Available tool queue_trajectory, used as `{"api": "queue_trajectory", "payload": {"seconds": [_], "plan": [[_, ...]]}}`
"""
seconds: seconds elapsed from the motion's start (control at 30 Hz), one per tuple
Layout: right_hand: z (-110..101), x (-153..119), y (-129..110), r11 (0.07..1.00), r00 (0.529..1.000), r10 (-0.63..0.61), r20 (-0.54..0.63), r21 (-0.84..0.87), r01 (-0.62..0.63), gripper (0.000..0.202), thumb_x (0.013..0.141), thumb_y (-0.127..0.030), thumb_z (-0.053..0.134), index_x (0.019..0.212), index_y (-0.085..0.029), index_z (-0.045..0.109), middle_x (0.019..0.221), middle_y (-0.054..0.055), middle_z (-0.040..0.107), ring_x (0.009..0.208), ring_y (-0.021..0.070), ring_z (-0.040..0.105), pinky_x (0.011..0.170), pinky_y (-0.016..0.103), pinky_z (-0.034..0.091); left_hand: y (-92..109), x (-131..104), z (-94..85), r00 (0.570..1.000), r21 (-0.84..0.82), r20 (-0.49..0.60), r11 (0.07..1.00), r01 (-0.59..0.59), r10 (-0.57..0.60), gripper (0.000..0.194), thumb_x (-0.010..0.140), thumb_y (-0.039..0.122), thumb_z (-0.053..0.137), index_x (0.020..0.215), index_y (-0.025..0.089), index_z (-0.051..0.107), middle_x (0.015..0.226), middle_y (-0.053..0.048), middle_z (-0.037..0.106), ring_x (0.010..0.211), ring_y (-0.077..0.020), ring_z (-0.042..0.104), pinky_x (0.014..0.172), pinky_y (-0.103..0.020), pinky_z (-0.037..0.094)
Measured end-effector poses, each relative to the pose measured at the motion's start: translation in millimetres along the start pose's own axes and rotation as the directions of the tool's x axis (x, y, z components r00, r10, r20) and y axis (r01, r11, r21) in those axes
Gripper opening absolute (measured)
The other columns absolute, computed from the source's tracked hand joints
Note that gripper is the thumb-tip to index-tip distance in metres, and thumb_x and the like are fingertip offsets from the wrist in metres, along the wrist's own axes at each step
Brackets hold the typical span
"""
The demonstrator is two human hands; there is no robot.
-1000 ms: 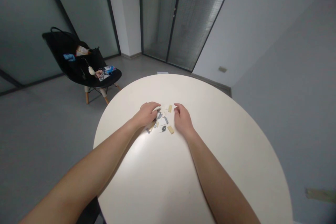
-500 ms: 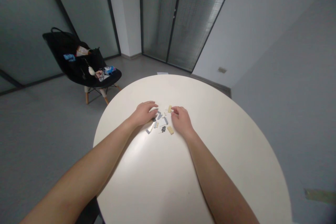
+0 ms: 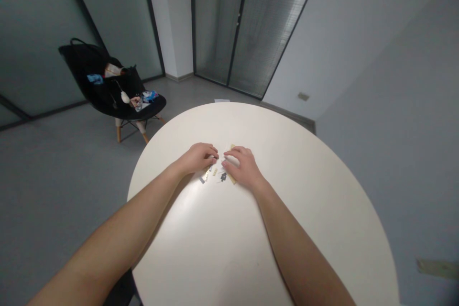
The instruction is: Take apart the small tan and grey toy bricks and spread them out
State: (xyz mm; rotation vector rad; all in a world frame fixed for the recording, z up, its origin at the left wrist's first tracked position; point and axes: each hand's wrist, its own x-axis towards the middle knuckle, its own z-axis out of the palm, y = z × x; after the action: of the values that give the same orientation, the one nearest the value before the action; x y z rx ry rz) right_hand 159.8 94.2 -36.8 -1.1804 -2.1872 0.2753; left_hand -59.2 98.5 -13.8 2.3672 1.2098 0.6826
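Observation:
On the white round table (image 3: pixel 215 239) lies a small cluster of loose building-block pieces. My left hand (image 3: pixel 201 157) is at the cluster's left side, its thumb and fingers drawn together; whatever sits between them is too small to make out. My right hand (image 3: pixel 244 166) reaches in from the other side, thumb and index finger apart above the pieces. It partly covers two yellow pieces (image 3: pixel 233 146). A dark grey piece (image 3: pixel 223 177) lies below the fingertips. Nearer my left wrist are a long grey piece (image 3: pixel 202 180) and a small yellowish piece (image 3: pixel 214 171).
Beyond the table's left edge stands a black chair (image 3: pixel 81 64) with a bag and several small items on it. Glass partitions (image 3: pixel 218 24) and a white wall (image 3: pixel 287 43) surround the table.
My right hand has moved left over the pieces, partly covering the yellow ones. My left hand's fingers have drawn closer together and shifted slightly right. Some grey pieces between the hands no longer show.

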Motion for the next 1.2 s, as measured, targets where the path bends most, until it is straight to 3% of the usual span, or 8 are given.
{"api": "queue_trajectory", "payload": {"seconds": [0.27, 0.57, 0.8, 0.9, 0.97, 1.07, 1.13, 1.2], "plan": [[2.2, -0.1, 4.0, 0.998, 0.998, 0.046, -0.035, 0.041, -0.045, 0.017, 0.077, -0.031, 0.067, 0.092, -0.026, 0.072, 0.106, 0.007, 0.059, 0.105, 0.0235, 0.051, 0.097, 0.041, 0.04, -5.0, -1.0, -4.7, 0.994, 0.098, -0.064, 0.991, 0.091, -0.085, 0.021, 0.081, 0.031, 0.057, 0.083, 0.021, 0.075, 0.085, -0.005, 0.071, 0.081, -0.0203, 0.064, 0.078, -0.029, 0.046], [4.6, 4.3, 10.9, 0.995, 0.99, 0.102, -0.092, 0.021, -0.101, 0.03, 0.085, -0.022, 0.051, 0.111, -0.018, 0.066, 0.112, 0.013, 0.06, 0.107, 0.024, 0.053, 0.099, 0.041, 0.04, -0.2, -8.9, -15.4, 0.961, 0.063, 0.03, 0.96, 0.273, -0.276, 0.038, 0.085, 0.048, 0.047, 0.088, 0.021, 0.075, 0.083, -0.005, 0.073, 0.072, -0.0199, 0.063, 0.067, -0.028, 0.045], [1.0, 3.4, 3.4, 0.994, 0.986, 0.104, 0.13, -0.059, -0.097, 0.038, 0.094, -0.033, 0.04, 0.129, -0.028, 0.056, 0.141, 0.009, 0.049, 0.133, 0.0308, 0.037, 0.107, 0.061, 0.021, 12.3, -30.3, -29.7, 0.929, -0.124, 0.28, 0.951, 0.283, -0.24, 0.053, 0.079, 0.048, 0.06, 0.125, 0.023, 0.059, 0.092, -0.004, 0.072, 0.076, -0.0186, 0.066, 0.071, -0.025, 0.048], [-5.3, 1.0, 1.5, 0.991, 0.972, 0.085, 0.217, 0.08, -0.104, 0.036, 0.096, -0.037, 0.037, 0.127, -0.036, 0.056, 0.139, 0.002, 0.053, 0.136, 0.0275, 0.035, 0.109, 0.065, 0.009, 19.4, -35.5, -32.5, 0.9, -0.137, 0.393, 0.956, 0.258, -0.187, 0.073, 0.072, 0.045, 0.069, 0.139, 0.028, 0.045, 0.101, -0.003, 0.07, 0.08, -0.0186, 0.066, 0.072, -0.026, 0.049], [-9.0, 0.3, 4.7, 0.965, 0.968, 0.094, 0.231, 0.218, -0.145, 0.036, 0.096, -0.039, 0.036, 0.126, -0.036, 0.057, 0.129, 0.001, 0.061, 0.132, 0.0238, 0.042, 0.111, 0.063, 0.005, 25.2, -37.3, -29.7, 0.913, -0.071, 0.37, 0.974, 0.213, -0.173, 0.09, 0.066, 0.048, 0.074, 0.145, 0.029, 0.034, 0.116, -0.008, 0.065, 0.095, -0.0234, 0.065, 0.082, -0.03, 0.048], [-10.7, 1.7, 13.9, 0.847, 0.973, 0.18, 0.141, 0.48, -0.227, 0.037, 0.095, -0.043, 0.038, 0.123, -0.029, 0.059, 0.113, 0.004, 0.07, 0.114, 0.0207, 0.059, 0.11, 0.055, 0.022, 31.2, -36.9, -15.1, 0.97, 0.141, 0.192, 0.982, 0.125, -0.151, 0.121, 0.047, 0.062, 0.081, 0.149, 0.026, 0.025, 0.149, -0.018, 0.033, 0.135, -0.0397, 0.032, 0.107, -0.047, 0.029], [-10.0, 3.6, 20.1, 0.738, 0.958, 0.282, 0.049, 0.627, -0.249, 0.039, 0.093, -0.045, 0.041, 0.118, -0.023, 0.061, 0.104, 0.007, 0.072, 0.103, 0.0203, 0.064, 0.102, 0.047, 0.038, 32.4, -33.3, -1.1, 0.98, 0.231, 0.147, 0.968, 0.1, -0.136, 0.127, 0.043, 0.07, 0.078, 0.15, 0.029, 0.023, 0.157, -0.018, 0.012, 0.142, -0.0441, 0.01, 0.111, -0.056, 0.015], [-9.2, 5.6, 24.8, 0.671, 0.929, 0.371, -0.011, 0.694, -0.26, 0.039, 0.09, -0.046, 0.043, 0.112, -0.02, 0.063, 0.097, 0.008, 0.073, 0.097, 0.0207, 0.066, 0.094, 0.043, 0.045, 32.5, -26.4, 11.7, 0.98, 0.245, 0.176, 0.968, 0.05, -0.095, 0.122, 0.05, 0.074, 0.073, 0.15, 0.03, 0.019, 0.158, -0.017, 0.007, 0.143, -0.0422, 0.005, 0.111, -0.058, 0.01]]}}
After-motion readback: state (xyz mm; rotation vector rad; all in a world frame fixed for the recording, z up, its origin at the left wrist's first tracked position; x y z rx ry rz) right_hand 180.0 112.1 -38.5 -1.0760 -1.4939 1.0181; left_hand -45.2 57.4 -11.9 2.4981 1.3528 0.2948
